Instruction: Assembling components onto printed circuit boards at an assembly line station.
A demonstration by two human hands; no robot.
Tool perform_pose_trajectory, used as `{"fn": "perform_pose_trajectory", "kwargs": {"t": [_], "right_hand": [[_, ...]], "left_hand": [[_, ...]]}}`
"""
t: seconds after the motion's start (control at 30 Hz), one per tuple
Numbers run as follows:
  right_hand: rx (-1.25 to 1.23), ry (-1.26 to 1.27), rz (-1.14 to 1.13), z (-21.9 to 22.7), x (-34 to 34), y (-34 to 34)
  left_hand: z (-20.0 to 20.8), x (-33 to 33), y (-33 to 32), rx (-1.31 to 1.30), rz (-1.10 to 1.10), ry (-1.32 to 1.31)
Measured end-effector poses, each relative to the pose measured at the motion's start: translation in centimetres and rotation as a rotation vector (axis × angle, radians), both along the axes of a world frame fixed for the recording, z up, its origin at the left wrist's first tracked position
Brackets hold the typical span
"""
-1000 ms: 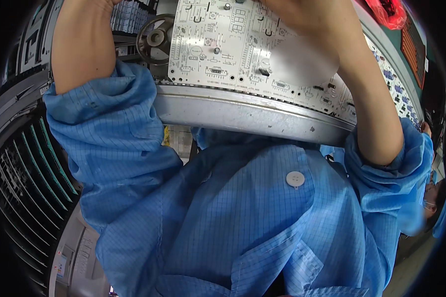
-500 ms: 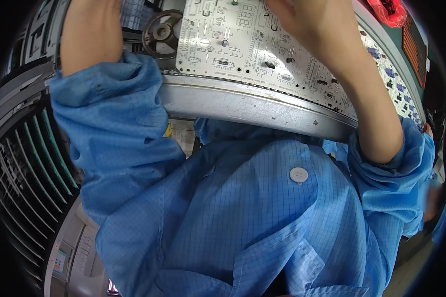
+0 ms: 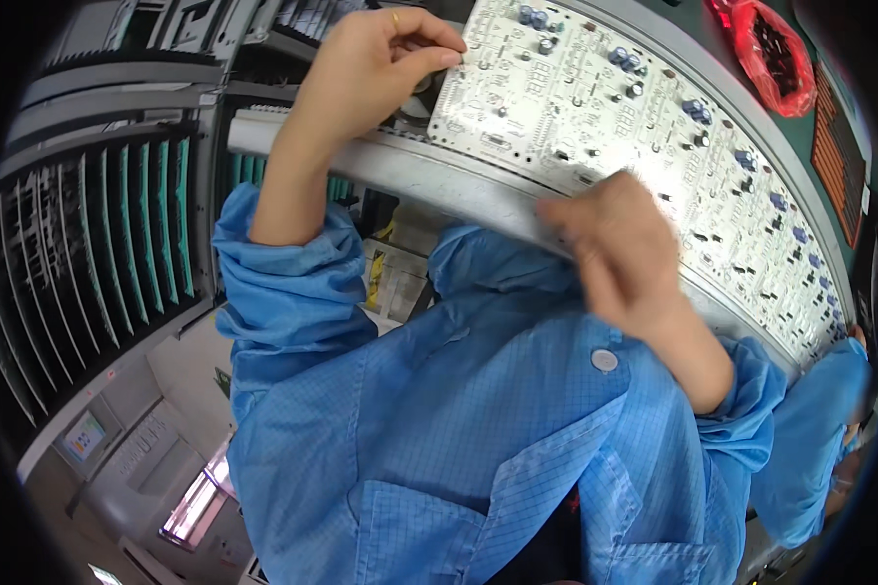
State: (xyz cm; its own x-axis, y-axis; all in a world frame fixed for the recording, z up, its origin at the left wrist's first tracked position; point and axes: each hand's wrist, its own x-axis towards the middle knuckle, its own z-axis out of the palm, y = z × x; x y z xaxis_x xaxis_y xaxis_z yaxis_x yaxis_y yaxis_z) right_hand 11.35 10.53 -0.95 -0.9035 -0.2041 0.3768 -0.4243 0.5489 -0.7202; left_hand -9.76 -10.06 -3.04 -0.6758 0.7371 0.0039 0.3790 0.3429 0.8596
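A large white circuit board (image 3: 502, 93) with blue capacitors and small black parts lies at the metal rail in front of me. My left hand (image 3: 361, 73) is at the board's left edge, thumb and forefinger pinched together on it, a ring on one finger. Blurred by motion, my right hand (image 3: 629, 253) hovers over the rail's near edge, by the front side of the boards. Its fingers are bent, but whether they hold anything cannot be made out.
The curved metal rail (image 3: 415, 180) runs left to right, with more populated boards along it. A red bag (image 3: 793, 101) of dark parts and orange-brown strips (image 3: 837, 161) lie at far right. Left stands a slotted rack (image 3: 78, 283). Another person's blue sleeve (image 3: 810, 444) shows at right.
My right hand has drawn back from over the board toward my body. My left hand has come into view at the board's edge. The view has shifted, showing more boards and the red bag.
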Motion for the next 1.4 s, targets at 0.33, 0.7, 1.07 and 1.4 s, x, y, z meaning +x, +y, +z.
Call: {"fn": "perform_pose_trajectory", "kwargs": {"t": [0.33,0.7,1.07,1.4], "right_hand": [[0.013,-0.014,0.139,-2.5,1.8,-2.5],[0.062,-0.008,0.146,-2.5,1.5,-2.6],[0.132,0.012,0.15,-2.6,1.4,-3.0],[0.158,0.052,0.145,-3.0,1.2,-2.7]], "left_hand": [[1.1,3.7,1.0,-0.064,-0.041,0.245],[-0.6,4.1,1.0,0.021,-0.026,0.322],[0.1,4.4,0.8,-0.017,-0.041,0.279],[0.3,4.3,0.8,-0.047,-0.051,0.21]]}}
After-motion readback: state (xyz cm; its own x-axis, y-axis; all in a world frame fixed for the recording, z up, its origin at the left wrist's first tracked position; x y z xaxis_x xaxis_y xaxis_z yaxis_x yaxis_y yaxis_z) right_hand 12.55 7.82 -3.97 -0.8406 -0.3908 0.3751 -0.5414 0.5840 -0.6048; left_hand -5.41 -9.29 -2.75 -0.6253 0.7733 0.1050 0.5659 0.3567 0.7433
